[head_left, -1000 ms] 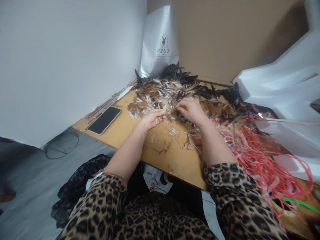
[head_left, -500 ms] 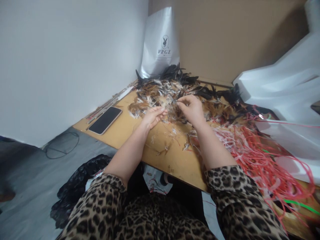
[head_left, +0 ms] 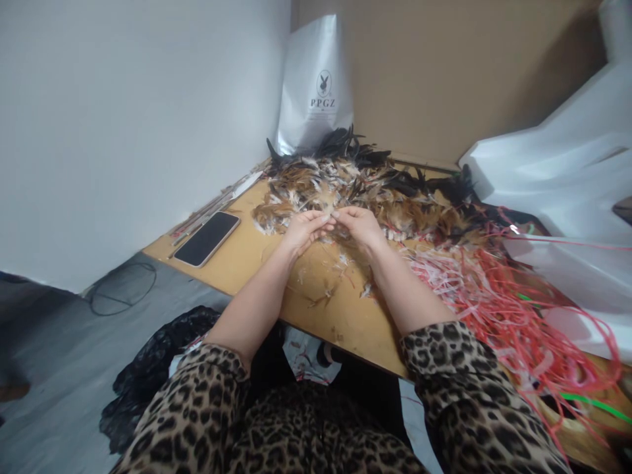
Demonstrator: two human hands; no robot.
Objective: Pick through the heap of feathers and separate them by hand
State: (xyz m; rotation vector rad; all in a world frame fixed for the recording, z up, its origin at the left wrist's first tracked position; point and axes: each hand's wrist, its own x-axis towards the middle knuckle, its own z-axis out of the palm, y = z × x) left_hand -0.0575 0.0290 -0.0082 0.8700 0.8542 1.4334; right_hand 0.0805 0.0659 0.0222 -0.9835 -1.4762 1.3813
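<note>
Left hand and right hand meet fingertip to fingertip, pinched on small feather at edge of feather pile. White bag upright behind; contents hidden.

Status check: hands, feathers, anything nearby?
Left hand and right hand pinched together at feather pile edge. Phone left, red strips right.

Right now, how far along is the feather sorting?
Done: no finished bundle is visible, only loose scraps on the table. In hand: the left hand and right hand meet, pinching a few feathers. Left: a large feather pile and the red strings remain.
</note>
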